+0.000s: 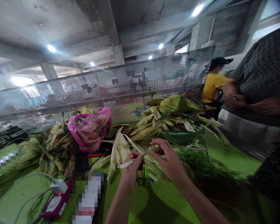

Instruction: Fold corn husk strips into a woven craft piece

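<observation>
Pale strips of corn husk (119, 145) fan up and outward from between my two hands. My left hand (131, 168) pinches them, thumb against fingers, with one strip end poking out to the left. Close by on the right, my right hand (166, 157) has its fingers bent around part of the same husk; its fingertips are partly hidden. Beneath both hands lie thin green stems and small husk scraps on the green tabletop (140, 202). Just behind is a heap of corn husks (168, 116) over a green basket (179, 137).
A pink plastic bag (90, 130) stands among husks at left. Nearer are a phone (90, 196) and a purple power strip (57, 202) with a charger and cable. Green stems (203, 160) lie at right. A person (266, 74) stands far right, before a perforated metal screen (102, 90).
</observation>
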A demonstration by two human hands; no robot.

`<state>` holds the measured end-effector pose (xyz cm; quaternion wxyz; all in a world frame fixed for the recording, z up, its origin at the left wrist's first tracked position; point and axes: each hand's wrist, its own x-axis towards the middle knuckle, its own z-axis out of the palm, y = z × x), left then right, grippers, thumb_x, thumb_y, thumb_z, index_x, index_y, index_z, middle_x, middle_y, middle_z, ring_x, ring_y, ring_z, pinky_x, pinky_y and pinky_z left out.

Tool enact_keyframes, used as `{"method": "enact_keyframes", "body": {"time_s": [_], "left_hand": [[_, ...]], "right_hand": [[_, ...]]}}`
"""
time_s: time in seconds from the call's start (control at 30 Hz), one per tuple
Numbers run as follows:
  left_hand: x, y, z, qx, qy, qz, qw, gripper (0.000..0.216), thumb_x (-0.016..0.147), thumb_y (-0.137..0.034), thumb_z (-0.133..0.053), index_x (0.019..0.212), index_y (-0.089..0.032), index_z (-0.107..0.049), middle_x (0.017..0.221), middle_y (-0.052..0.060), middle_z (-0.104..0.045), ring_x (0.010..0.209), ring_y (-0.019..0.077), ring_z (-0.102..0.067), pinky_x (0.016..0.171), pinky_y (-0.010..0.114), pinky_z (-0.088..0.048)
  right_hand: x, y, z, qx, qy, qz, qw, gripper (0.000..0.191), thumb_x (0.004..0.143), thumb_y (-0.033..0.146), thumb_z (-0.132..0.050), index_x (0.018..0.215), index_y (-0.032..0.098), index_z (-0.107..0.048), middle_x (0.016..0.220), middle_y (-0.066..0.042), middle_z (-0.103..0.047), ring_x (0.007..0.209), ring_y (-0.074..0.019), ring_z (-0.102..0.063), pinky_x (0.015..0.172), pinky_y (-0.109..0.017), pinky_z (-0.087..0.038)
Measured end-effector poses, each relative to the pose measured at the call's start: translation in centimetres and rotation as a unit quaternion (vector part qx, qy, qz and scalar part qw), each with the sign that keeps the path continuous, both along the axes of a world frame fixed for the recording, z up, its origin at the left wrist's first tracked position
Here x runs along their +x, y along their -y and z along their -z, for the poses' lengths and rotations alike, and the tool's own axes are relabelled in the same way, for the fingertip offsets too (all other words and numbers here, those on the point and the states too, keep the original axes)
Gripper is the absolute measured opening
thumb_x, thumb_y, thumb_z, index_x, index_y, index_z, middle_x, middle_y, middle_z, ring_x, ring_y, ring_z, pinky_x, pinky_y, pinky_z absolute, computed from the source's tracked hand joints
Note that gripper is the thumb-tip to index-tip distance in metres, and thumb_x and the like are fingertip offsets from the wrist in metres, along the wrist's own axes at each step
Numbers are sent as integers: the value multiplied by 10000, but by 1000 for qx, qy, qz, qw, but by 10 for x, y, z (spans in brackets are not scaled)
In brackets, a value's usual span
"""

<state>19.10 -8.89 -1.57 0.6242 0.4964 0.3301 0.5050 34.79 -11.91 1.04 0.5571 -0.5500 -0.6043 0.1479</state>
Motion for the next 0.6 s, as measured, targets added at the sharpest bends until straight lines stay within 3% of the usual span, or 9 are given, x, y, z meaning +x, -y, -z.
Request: {"method": "enact_keyframes", "body": {"time_s": [0.07, 0.17, 0.27, 0.37, 0.5, 0.6], "left_hand": [[1, 1, 0, 5, 26, -22, 999, 260, 788, -435, -705, 821, -188, -630, 716, -16, -561, 657, 112, -499, 635, 221, -392], [2, 2, 0, 4, 47, -28, 999, 225, 784, -383, -719, 857, -189, -633, 791, 7, -612, 743, 133, -550, 712, 239, -428], [3, 1, 1, 13, 4, -34, 999, 209, 796, -384, -705, 844, -195, -632, 795, 22, -628, 767, 157, -563, 741, 270, -437], [1, -1, 1, 92, -99, -69, 988, 239, 838, -428, -644, 787, -195, -630, 762, 32, -622, 748, 177, -552, 728, 299, -432], [-4, -4, -1, 204, -154, -76, 964, 286, 888, -460, -560, 859, -199, -674, 851, 64, -663, 822, 222, -581, 783, 344, -441], [-5, -4, -3, 222, -152, -52, 962, 266, 845, -454, -625, 918, -208, -698, 912, 82, -684, 858, 242, -598, 803, 359, -454]], "right_hand": [[-6, 2, 2, -6, 22, 14, 1000, 163, 865, 368, -587, 847, 212, -633, 926, -61, -612, 765, -198, -560, 681, -305, -439], [-16, 2, 9, -68, 29, -48, 996, 297, 881, 422, -566, 679, 208, -615, 695, -20, -592, 702, -199, -542, 656, -304, -410], [-22, -2, 16, -110, -85, -114, 984, 239, 867, 414, -564, 796, 198, -635, 725, -17, -623, 680, -183, -549, 635, -293, -420], [-23, -5, 18, -124, -167, -117, 971, 210, 800, 401, -615, 796, 191, -626, 646, 9, -564, 595, -152, -499, 563, -267, -395], [-21, -5, 14, -114, -176, -95, 973, 245, 740, 429, -663, 758, 184, -648, 643, 2, -567, 600, -150, -489, 551, -261, -371], [-21, -4, 11, -106, -171, -98, 975, 255, 742, 436, -664, 762, 182, -660, 667, -13, -598, 613, -157, -498, 566, -269, -381]]}}
